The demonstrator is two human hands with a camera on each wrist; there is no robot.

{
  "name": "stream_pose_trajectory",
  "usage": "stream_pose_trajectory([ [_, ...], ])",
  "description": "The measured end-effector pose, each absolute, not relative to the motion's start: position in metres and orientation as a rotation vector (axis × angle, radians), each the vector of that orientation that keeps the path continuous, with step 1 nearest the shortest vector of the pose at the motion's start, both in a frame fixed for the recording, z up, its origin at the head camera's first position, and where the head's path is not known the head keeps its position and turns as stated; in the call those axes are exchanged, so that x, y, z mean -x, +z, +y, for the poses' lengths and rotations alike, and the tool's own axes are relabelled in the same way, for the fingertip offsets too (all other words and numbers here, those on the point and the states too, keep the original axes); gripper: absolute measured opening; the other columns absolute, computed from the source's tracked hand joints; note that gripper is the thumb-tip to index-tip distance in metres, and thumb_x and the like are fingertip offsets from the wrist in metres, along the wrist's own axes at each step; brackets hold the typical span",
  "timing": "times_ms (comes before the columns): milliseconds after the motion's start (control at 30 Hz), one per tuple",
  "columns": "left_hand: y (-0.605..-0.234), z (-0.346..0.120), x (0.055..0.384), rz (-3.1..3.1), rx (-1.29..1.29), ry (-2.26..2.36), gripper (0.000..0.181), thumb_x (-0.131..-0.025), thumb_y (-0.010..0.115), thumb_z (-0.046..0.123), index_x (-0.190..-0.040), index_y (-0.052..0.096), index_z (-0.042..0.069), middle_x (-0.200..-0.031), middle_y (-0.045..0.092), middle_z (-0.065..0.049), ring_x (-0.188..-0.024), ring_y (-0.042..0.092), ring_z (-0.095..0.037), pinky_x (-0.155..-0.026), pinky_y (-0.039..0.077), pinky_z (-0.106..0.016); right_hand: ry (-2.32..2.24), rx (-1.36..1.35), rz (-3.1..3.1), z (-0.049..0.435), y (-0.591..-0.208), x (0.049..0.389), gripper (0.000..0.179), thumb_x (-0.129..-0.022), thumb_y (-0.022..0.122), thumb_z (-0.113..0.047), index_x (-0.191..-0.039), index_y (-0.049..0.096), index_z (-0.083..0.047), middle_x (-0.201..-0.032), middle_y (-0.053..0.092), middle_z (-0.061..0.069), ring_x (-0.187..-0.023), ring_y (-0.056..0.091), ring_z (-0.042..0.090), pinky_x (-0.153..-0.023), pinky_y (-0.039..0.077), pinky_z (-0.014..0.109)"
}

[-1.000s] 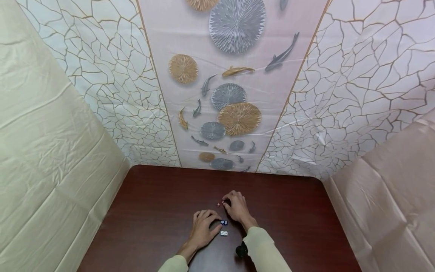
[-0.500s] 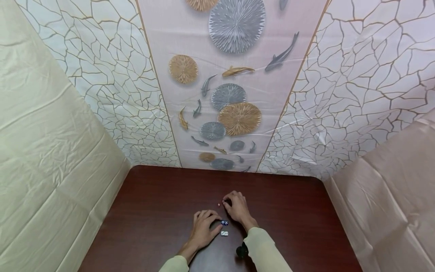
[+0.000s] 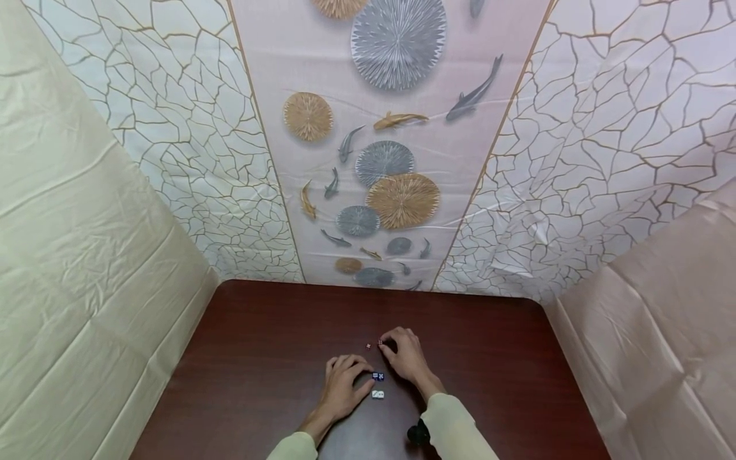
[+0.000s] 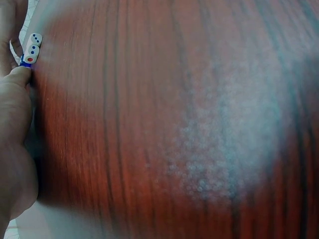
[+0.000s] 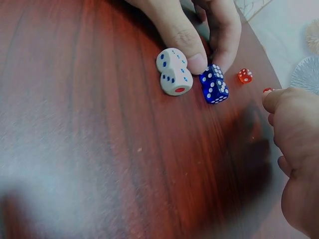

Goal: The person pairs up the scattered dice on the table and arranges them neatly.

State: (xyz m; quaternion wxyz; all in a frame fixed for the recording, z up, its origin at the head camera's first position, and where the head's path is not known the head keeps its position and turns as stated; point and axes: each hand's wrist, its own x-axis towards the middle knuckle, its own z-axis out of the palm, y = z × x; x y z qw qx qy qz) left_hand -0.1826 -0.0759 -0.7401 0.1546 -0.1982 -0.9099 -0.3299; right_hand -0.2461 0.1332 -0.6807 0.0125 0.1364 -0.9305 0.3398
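My left hand [image 3: 340, 388] rests on the table, thumb and index fingertip at either side of the nearer of two blue dice [image 5: 215, 84]. The blue dice sit side by side with white pips. Beside the left thumb, two white dice [image 5: 174, 72] stand against each other; in the left wrist view these white dice [image 4: 33, 47] partly cover the blue ones. My right hand [image 3: 407, 354] pinches a small red die [image 3: 380, 343] between thumb and index finger, mostly hidden in the right wrist view. Another red die [image 5: 244, 75] lies alone on the table, left of the right fingertips.
The dark red-brown wooden table [image 3: 259, 345] has a patterned cloth [image 3: 397, 255] hanging behind its far edge. Pale cloth sheets hang on both sides. A black round object [image 3: 418, 434] sits by the right sleeve.
My right hand has shifted slightly right and nearer with the pinched red die, widening its gap to the loose red die. My left hand, the blue dice and the white dice stay in place.
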Motion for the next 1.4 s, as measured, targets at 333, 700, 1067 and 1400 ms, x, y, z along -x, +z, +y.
stream_pose_trajectory([
  [333, -0.739, -0.076, 0.183, -2.611, 0.582, -0.946, 0.021, -0.095, 0.092, 0.031, -0.114, 0.082, 0.027, -0.122, 0.075, 0.008, -0.119, 0.066, -0.021, -0.106, 0.040, -0.055, 1.045, -0.459, -2.867, 0.138, -0.681, 0.229, 0.009, -0.105, 0.082, -0.016, -0.114, 0.084, -0.016, -0.121, 0.079, 0.005, -0.119, 0.069, 0.030, -0.111, 0.051, 0.061],
  [700, -0.739, -0.076, 0.182, -2.604, 0.588, -0.951, 0.021, -0.095, 0.092, 0.031, -0.114, 0.082, 0.027, -0.122, 0.075, 0.008, -0.118, 0.067, -0.021, -0.106, 0.040, -0.055, 0.986, -0.521, -2.817, 0.140, -0.688, 0.218, 0.007, -0.103, 0.084, -0.016, -0.110, 0.084, -0.019, -0.115, 0.080, 0.000, -0.112, 0.069, 0.024, -0.104, 0.051, 0.054],
  [1067, -0.742, -0.075, 0.183, -2.550, 0.599, -0.912, 0.023, -0.092, 0.094, 0.028, -0.112, 0.083, 0.026, -0.119, 0.076, 0.007, -0.115, 0.068, -0.022, -0.103, 0.040, -0.054, 1.030, -0.491, -2.809, 0.141, -0.692, 0.211, 0.008, -0.102, 0.085, -0.015, -0.109, 0.084, -0.019, -0.112, 0.079, 0.000, -0.114, 0.067, 0.025, -0.104, 0.049, 0.054],
  [1400, -0.739, -0.076, 0.182, -2.591, 0.588, -0.925, 0.022, -0.094, 0.093, 0.030, -0.114, 0.083, 0.027, -0.121, 0.076, 0.007, -0.118, 0.067, -0.021, -0.106, 0.041, -0.055, 1.035, -0.477, -2.767, 0.140, -0.702, 0.209, 0.009, -0.100, 0.087, -0.016, -0.109, 0.085, -0.015, -0.112, 0.076, 0.003, -0.115, 0.065, 0.028, -0.102, 0.045, 0.053],
])
